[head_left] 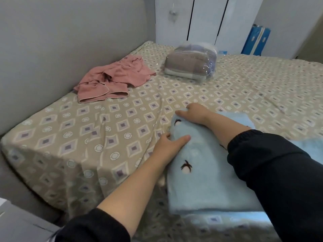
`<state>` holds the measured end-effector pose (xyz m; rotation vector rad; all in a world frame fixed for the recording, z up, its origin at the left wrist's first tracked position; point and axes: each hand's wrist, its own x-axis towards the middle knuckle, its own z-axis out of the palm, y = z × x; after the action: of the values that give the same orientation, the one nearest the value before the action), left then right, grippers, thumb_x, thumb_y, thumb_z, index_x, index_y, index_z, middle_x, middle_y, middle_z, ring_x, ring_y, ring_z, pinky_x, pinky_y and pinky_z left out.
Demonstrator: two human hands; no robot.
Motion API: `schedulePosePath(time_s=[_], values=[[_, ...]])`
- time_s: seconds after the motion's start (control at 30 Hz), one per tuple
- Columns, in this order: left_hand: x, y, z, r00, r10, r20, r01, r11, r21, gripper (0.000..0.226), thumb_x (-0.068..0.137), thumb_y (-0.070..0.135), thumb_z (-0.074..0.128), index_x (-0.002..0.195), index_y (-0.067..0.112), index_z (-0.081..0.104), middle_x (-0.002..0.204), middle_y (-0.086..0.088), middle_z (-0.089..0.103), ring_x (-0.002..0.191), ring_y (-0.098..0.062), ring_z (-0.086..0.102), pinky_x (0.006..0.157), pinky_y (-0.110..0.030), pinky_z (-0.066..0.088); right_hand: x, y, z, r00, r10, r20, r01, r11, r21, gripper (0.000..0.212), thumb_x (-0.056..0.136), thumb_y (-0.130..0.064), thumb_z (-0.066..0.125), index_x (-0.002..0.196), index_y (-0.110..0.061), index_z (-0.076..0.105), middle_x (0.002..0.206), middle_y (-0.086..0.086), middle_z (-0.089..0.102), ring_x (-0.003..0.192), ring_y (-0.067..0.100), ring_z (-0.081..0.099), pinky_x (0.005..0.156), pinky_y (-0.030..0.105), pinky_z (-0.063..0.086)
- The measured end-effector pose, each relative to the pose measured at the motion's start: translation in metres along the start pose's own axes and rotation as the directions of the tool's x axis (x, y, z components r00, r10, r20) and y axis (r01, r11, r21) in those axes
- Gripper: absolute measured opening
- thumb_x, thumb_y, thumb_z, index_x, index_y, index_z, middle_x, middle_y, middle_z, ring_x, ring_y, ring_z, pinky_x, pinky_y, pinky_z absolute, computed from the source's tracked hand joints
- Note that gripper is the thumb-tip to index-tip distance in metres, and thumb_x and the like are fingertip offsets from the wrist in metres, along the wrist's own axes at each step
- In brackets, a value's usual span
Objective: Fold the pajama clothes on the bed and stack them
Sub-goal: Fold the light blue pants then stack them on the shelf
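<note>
A light blue fleece pajama piece (204, 182) with small dark embroidered marks lies folded in layers near the bed's front edge. My left hand (170, 144) grips its left edge, thumb on top and fingers tucked under the fabric. My right hand (193, 111) holds the far left corner of the same piece, with my black-sleeved arm crossing over it. More blue fabric (307, 145) shows to the right behind my arm. A crumpled pink pajama garment (113, 79) lies unfolded near the headboard, well beyond both hands.
The bed sheet (87, 133) is beige with a diamond pattern. A folded blanket in a clear plastic bag (190, 62) sits at the far side. A grey padded headboard (61, 41) runs along the left, white wardrobe doors (201, 20) and a blue object (257, 41) behind.
</note>
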<state>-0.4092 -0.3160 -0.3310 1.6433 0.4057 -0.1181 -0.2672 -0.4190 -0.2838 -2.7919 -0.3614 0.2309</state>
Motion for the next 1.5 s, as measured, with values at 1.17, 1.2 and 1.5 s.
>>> schedulePosePath(time_s=[1.17, 1.2, 1.5], values=[[-0.038, 0.004, -0.008, 0.997, 0.063, 0.053, -0.063, 0.998, 0.0, 0.077, 0.082, 0.032, 0.074, 0.145, 0.022, 0.031, 0.109, 0.011, 0.052, 0.075, 0.001, 0.053, 0.047, -0.015, 0.045, -0.168, 0.102, -0.007, 0.863, 0.502, -0.061, -0.408, 0.762, 0.503, 0.091, 0.083, -0.047, 0.064, 0.149, -0.003, 0.018, 0.144, 0.015, 0.042, 0.126, 0.034, 0.046, 0.096, 0.04, 0.04], [-0.038, 0.005, -0.008, 0.998, 0.048, 0.049, -0.047, 0.999, -0.023, 0.084, 0.082, 0.028, 0.074, 0.149, 0.021, 0.023, 0.119, 0.008, 0.049, 0.077, -0.002, 0.054, 0.049, -0.017, 0.044, -0.166, 0.096, -0.004, 0.871, 0.485, -0.081, -0.391, 0.783, 0.484, 0.091, 0.083, -0.045, 0.064, 0.149, -0.002, 0.018, 0.143, 0.015, 0.044, 0.125, 0.034, 0.047, 0.096, 0.04, 0.04], [-0.041, 0.008, 0.02, 0.845, 0.523, 0.11, -0.435, 0.553, 0.71, 0.066, 0.096, 0.047, 0.04, 0.153, 0.031, 0.012, 0.162, -0.001, 0.009, 0.147, -0.025, 0.007, 0.118, -0.045, 0.011, -0.166, 0.103, 0.009, 0.871, 0.456, -0.183, -0.358, 0.844, 0.4, 0.085, 0.081, -0.056, 0.06, 0.144, -0.01, 0.026, 0.135, 0.01, 0.049, 0.12, 0.031, 0.05, 0.092, 0.042, 0.044]])
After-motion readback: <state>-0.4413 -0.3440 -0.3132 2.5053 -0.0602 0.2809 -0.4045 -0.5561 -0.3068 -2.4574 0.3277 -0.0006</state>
